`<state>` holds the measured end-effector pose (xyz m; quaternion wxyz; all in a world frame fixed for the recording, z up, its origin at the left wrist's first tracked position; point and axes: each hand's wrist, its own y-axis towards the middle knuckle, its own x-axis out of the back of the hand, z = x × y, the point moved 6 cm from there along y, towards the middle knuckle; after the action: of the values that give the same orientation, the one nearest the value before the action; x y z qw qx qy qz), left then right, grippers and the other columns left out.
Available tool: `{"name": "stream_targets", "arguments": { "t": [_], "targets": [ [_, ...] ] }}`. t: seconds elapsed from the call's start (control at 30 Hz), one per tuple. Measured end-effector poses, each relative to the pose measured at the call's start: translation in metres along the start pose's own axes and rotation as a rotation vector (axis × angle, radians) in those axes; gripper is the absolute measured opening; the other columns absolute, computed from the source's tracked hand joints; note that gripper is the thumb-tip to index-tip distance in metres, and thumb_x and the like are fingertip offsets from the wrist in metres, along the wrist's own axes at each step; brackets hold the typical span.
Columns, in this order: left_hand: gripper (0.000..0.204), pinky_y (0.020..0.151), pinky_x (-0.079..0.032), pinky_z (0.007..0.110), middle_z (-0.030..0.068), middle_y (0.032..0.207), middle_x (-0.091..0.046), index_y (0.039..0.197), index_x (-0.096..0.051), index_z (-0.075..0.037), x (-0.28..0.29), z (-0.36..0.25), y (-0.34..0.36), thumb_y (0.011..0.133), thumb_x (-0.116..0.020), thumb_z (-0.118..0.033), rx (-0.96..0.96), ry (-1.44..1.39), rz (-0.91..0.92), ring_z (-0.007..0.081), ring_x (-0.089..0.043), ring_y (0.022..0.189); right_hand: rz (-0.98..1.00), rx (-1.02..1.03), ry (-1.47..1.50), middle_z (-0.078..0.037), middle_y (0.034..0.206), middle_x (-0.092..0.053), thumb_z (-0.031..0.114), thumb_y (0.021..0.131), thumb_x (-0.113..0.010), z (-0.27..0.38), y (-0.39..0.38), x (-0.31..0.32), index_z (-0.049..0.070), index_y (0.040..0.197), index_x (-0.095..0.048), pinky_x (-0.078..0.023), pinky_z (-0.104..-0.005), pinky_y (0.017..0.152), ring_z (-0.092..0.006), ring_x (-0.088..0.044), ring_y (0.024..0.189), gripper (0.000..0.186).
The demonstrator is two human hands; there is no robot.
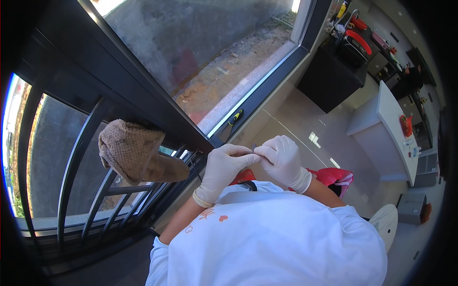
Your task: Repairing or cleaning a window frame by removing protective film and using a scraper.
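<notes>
My left hand [223, 168] and my right hand [281, 161], both in white disposable gloves, meet in front of my chest. The fingertips of each are pinched together, almost touching. Between them a sliver of something small and dark shows, too small to name. Beyond my left hand, a tool with a yellow and black handle [235, 117] lies on the dark window sill [257, 102]. Left of my hands, a brown textured cloth [126, 148] hangs over the black metal railing [102, 190].
A large glass window [200, 43] stands ahead in a dark frame. Beneath my right forearm is a pink and red item [334, 177]. Farther right stand a black counter [329, 71] with a sink tap and a white-topped island [393, 128]. A round white surface [384, 225] sits at lower right.
</notes>
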<state>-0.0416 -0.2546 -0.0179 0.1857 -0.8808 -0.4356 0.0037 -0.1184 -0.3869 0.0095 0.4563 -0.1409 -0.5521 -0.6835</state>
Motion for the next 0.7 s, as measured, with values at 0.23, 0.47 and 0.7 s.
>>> {"name": "stream_targets", "arguments": {
  "t": [0.23, 0.47, 0.7],
  "targets": [
    [0.021, 0.073, -0.051, 0.022, 0.0029, 0.092, -0.065, 0.098, -0.069, 0.001, 0.005, -0.012, -0.008, 0.078, -0.076, -0.002, -0.264, -0.029, 0.008, 0.0086, -0.061, 0.081, 0.066, -0.12, 0.264, -0.008, 0.09, -0.063, 0.009, 0.077, -0.074, -0.008, 0.009, 0.007, 0.005, 0.107, -0.068, -0.05, -0.031, 0.069, -0.0221, -0.062, 0.078, 0.032],
    [0.021, 0.068, -0.049, 0.023, 0.0032, 0.085, -0.06, 0.094, -0.068, -0.003, 0.003, -0.026, -0.017, 0.075, -0.076, 0.001, -0.515, 0.208, 0.04, 0.01, -0.059, 0.074, 0.12, -0.41, 0.692, -0.01, 0.093, -0.064, 0.006, 0.075, -0.073, -0.017, 0.012, 0.004, 0.005, 0.108, -0.067, -0.051, -0.0322, 0.069, -0.0242, -0.061, 0.074, 0.033],
    [0.024, 0.065, -0.048, 0.022, 0.002, 0.085, -0.06, 0.099, -0.067, -0.002, 0.006, -0.024, -0.022, 0.077, -0.076, -0.003, -0.517, 0.202, -0.046, 0.0079, -0.055, 0.071, 0.047, -0.029, 0.272, -0.005, 0.079, -0.062, 0.012, 0.077, -0.073, 0.002, 0.016, 0.018, 0.006, 0.091, -0.068, -0.049, -0.033, 0.064, -0.0246, -0.06, 0.071, 0.016]
  ]
}}
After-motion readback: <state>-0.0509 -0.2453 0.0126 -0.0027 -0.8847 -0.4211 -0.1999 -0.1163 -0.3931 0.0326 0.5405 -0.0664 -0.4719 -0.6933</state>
